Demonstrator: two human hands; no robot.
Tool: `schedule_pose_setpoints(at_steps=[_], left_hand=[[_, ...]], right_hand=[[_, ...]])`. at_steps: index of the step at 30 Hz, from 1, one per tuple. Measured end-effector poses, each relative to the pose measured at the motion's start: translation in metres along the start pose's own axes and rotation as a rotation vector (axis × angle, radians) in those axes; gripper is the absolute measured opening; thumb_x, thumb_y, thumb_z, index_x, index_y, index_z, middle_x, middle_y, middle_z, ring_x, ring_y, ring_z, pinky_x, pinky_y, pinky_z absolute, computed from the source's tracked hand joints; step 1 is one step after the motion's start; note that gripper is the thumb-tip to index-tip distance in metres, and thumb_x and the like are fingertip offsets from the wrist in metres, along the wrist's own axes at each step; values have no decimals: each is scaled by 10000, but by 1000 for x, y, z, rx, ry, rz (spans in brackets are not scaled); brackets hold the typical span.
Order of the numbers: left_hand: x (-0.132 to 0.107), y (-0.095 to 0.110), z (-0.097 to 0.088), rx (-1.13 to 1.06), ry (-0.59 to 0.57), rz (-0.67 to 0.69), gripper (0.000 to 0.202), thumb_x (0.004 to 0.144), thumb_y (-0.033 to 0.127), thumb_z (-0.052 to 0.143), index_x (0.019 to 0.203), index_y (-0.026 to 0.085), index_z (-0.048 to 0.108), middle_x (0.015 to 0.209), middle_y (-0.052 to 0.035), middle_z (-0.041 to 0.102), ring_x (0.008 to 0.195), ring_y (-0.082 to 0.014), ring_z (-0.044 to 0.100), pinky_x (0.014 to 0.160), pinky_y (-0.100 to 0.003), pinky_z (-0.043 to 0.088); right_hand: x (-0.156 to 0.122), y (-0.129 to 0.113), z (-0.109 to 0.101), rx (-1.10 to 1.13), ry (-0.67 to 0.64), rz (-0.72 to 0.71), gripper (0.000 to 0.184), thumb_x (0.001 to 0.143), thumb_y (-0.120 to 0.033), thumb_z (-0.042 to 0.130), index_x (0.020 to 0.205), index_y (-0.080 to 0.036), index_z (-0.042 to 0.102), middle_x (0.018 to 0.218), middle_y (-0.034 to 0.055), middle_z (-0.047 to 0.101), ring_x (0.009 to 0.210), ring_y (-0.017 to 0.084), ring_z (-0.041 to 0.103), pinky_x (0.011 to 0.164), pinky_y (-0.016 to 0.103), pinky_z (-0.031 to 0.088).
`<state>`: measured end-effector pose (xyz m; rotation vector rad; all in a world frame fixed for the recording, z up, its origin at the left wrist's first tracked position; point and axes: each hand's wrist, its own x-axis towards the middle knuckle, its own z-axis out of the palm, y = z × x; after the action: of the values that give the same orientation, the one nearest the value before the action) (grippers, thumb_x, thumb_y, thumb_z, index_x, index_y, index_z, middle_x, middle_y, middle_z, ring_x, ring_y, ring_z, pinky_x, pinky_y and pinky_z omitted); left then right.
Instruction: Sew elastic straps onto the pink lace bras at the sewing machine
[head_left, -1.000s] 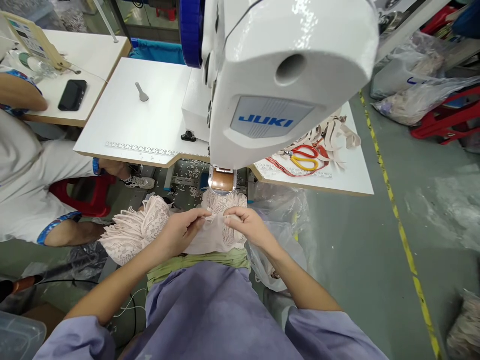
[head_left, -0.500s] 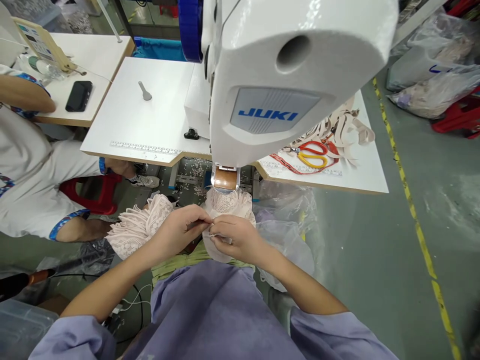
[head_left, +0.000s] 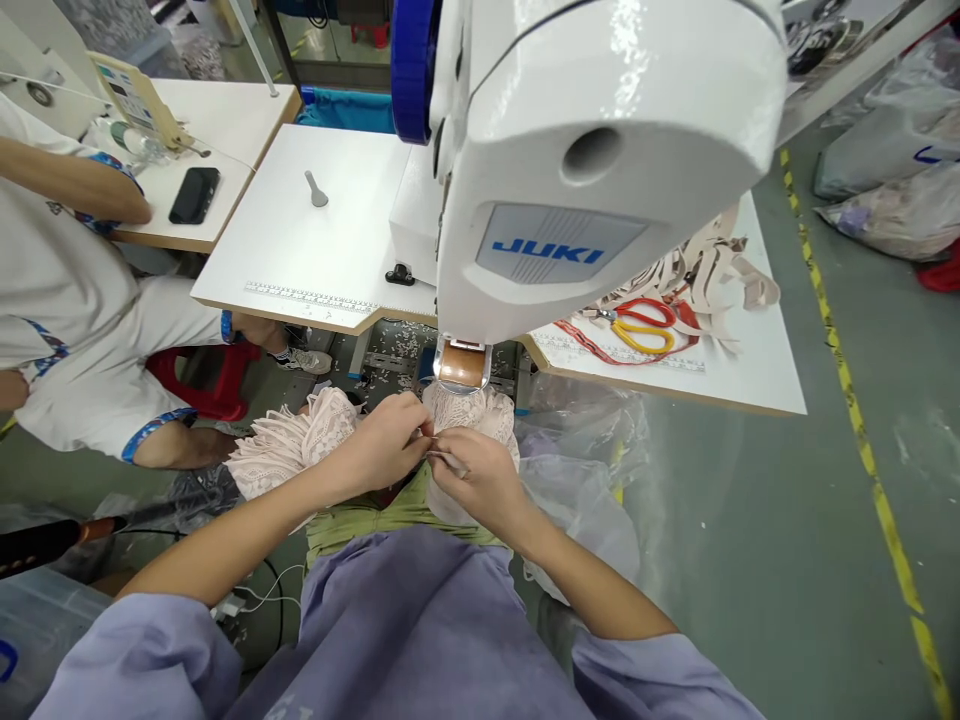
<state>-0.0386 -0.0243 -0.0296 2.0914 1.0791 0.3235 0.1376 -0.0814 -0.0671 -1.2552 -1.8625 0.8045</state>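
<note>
Just in front of the sewing machine point(head_left: 551, 240), my two hands meet over my lap. My left hand point(head_left: 390, 440) pinches the edge of pale pink lace fabric point(head_left: 476, 410), its fingertips touching those of the other hand. My right hand point(head_left: 480, 475) is closed on the same fabric, thumb and forefinger together. What exactly lies between the fingertips is too small to make out. The lace hangs from the machine's bed end down over my lap. A gathered bundle of pale pink lace point(head_left: 292, 440) rests beside my left forearm.
Scissors with red and yellow handles point(head_left: 641, 325) lie on the right of the white table point(head_left: 750, 375), near fabric strips point(head_left: 727, 275). On the left part is a grey peg-like piece point(head_left: 316, 190). A co-worker point(head_left: 67, 280) sits at left, by a phone point(head_left: 194, 195). Plastic bags point(head_left: 585, 500) hang below.
The view has shifted, so the machine and tables appear farther right. My hands stay together at the lace, with small finger movements; the left hand's fingers are more curled now.
</note>
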Motion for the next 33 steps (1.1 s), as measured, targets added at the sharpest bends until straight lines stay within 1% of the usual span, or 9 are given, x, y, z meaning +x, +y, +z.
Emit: schedule_pose_setpoints(at_steps=[4,6,8,11,15,19,24,29,33], left_hand=[[-1,1,17,-447,156,-147,66,872,193,521,808,192,503,917,-39,614,832,-159,588,733,-282,496],[-5,5,26,-623,259,-185,74,894,236,525,838,188,516,929,-42,639,847,-152,614,761,-281,518],[-8,8,31,-673,335,-189,95,897,273,551,876,181,565,915,-43,659,840,-151,627,764,-278,528],[-11,9,33,-633,376,-204,140,897,304,582,928,179,638,880,-39,685,799,-151,643,721,-264,534],[-12,4,26,-522,346,-177,190,910,312,606,1032,195,693,934,-47,726,826,-164,679,724,-267,547],[-10,0,18,-270,278,-73,173,948,268,552,959,218,717,874,-32,727,810,-162,669,722,-265,527],[-9,-6,20,-33,246,-43,196,974,270,499,911,208,674,824,-18,689,764,-154,629,686,-261,475],[-7,-11,27,37,294,42,243,986,279,464,828,188,624,758,-15,636,702,-146,591,642,-255,435],[-8,-11,33,-14,337,64,235,997,271,455,893,192,650,803,-24,675,736,-147,625,662,-259,459]], right_hand=[[2,-5,-1,261,94,143,147,849,-160,583,882,-232,707,942,38,742,884,185,694,804,313,553],[3,-8,-3,280,109,134,159,852,-165,584,904,-237,717,973,41,748,923,191,699,833,325,560],[3,-10,-6,252,104,115,164,857,-171,581,914,-241,717,989,43,751,945,197,702,842,334,565],[3,-11,-10,215,80,97,154,872,-185,581,924,-244,713,1005,41,755,975,199,704,857,334,567],[4,-11,-13,202,65,83,142,884,-198,587,933,-243,713,1007,40,758,985,198,705,861,325,566],[6,-11,-13,203,49,126,149,872,-191,592,922,-245,721,968,33,756,918,192,710,815,311,568],[5,-10,-11,243,48,189,145,849,-190,609,906,-247,729,945,25,755,899,194,706,800,310,563],[4,-8,-12,271,48,217,140,844,-194,613,899,-247,730,932,23,753,862,189,702,787,308,555],[3,-5,-10,288,68,256,133,850,-214,617,906,-243,734,935,25,758,866,194,707,779,306,551]])
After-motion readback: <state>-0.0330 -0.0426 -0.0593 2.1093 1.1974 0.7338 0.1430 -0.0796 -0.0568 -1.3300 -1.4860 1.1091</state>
